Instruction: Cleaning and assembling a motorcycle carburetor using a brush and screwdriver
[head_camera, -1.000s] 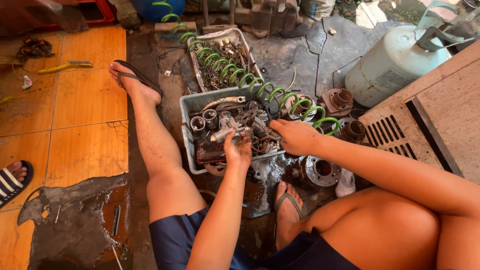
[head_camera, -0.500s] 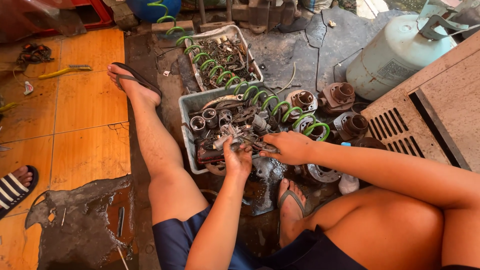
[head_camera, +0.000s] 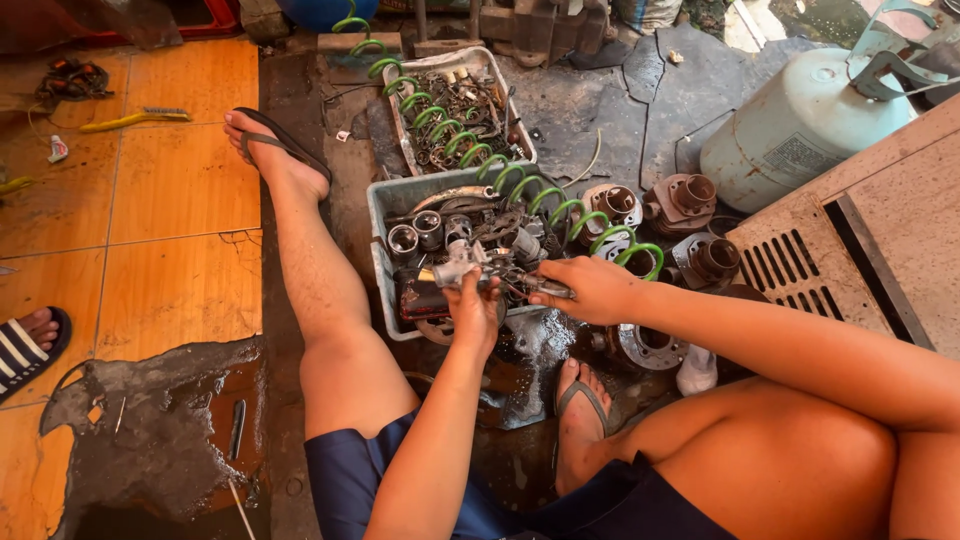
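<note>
Head view: person is sitting on the floor (head_camera: 180, 190), legs spread around a grey tray (head_camera: 385, 205) of oily metal parts. Left hand (head_camera: 473, 308) is gripping a small grey metal part (head_camera: 456, 270), fingers clamped round it, just above the tray's near edge. Right hand (head_camera: 590, 290) is holding a thin tool (head_camera: 540, 288), fingers closed on its handle, tip pointing left at the metal part; contact between tip and part cannot be told. A green coiled hose (head_camera: 520, 185) is running over the tray toward the far edge of the floor. A second tray (head_camera: 508, 100) of parts is lying beyond the first. A pale gas cylinder (head_camera: 800, 125) is lying at far right. Round engine parts (head_camera: 690, 195) are sitting just right of the tray.
</note>
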